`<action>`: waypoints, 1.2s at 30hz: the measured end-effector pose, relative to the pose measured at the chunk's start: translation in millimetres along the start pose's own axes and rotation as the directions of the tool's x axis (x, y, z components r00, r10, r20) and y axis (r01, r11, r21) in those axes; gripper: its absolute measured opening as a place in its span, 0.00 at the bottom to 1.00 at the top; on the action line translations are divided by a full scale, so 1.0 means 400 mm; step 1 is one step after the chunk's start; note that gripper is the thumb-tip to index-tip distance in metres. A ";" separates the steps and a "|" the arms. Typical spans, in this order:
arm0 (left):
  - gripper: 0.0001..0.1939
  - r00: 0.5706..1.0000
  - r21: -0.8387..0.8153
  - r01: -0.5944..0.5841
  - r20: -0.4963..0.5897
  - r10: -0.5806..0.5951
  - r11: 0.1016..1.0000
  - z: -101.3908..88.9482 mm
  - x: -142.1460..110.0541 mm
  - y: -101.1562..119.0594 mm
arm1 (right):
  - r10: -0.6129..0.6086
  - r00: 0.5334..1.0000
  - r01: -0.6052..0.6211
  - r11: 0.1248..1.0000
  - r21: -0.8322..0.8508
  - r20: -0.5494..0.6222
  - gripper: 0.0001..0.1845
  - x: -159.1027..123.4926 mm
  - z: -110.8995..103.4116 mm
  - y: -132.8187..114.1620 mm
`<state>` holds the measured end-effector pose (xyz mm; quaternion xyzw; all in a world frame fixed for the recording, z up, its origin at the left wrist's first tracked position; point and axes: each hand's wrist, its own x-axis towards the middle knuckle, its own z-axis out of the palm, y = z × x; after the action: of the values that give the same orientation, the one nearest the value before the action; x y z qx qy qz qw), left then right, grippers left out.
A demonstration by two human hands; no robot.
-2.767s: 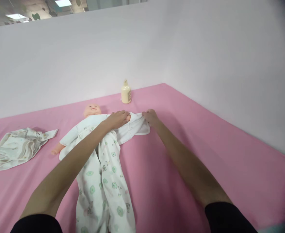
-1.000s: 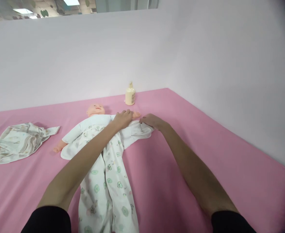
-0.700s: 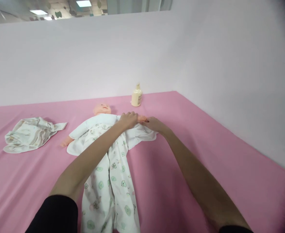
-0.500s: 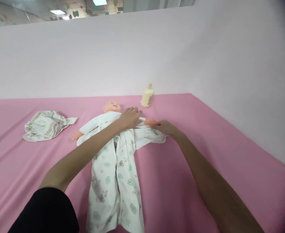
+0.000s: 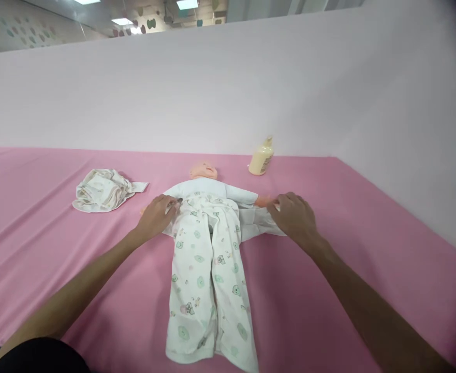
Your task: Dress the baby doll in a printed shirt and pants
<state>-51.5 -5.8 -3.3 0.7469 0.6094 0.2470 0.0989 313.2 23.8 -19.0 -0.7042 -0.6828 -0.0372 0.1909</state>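
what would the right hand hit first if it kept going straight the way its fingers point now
Most likely the doll's bare hand, just ahead of the right hand. They may already touch; depth is unclear.

Both forearms [image 5: 362, 294] stretched forward, elbows apart
Left hand [image 5: 157, 216] angled inward, fingers [image 5: 165, 200] bent; right hand [image 5: 295, 215] palm down, thumb [image 5: 273, 209] near curled fingers.

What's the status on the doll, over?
Left fingers at printed pants; right fingers at doll's hand; grips unclear. Doll on its back. Bottle beyond, out of the way.
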 end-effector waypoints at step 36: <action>0.22 0.909 -0.804 0.387 0.416 -0.038 0.452 0.077 0.007 -0.082 | -0.011 0.922 -0.327 0.513 0.794 0.387 0.23 -0.061 0.108 -0.153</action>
<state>-64.2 9.2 -43.7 0.5380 0.4615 0.3749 0.5976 242.7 13.9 -53.1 -0.5775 -0.5678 0.4396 0.3885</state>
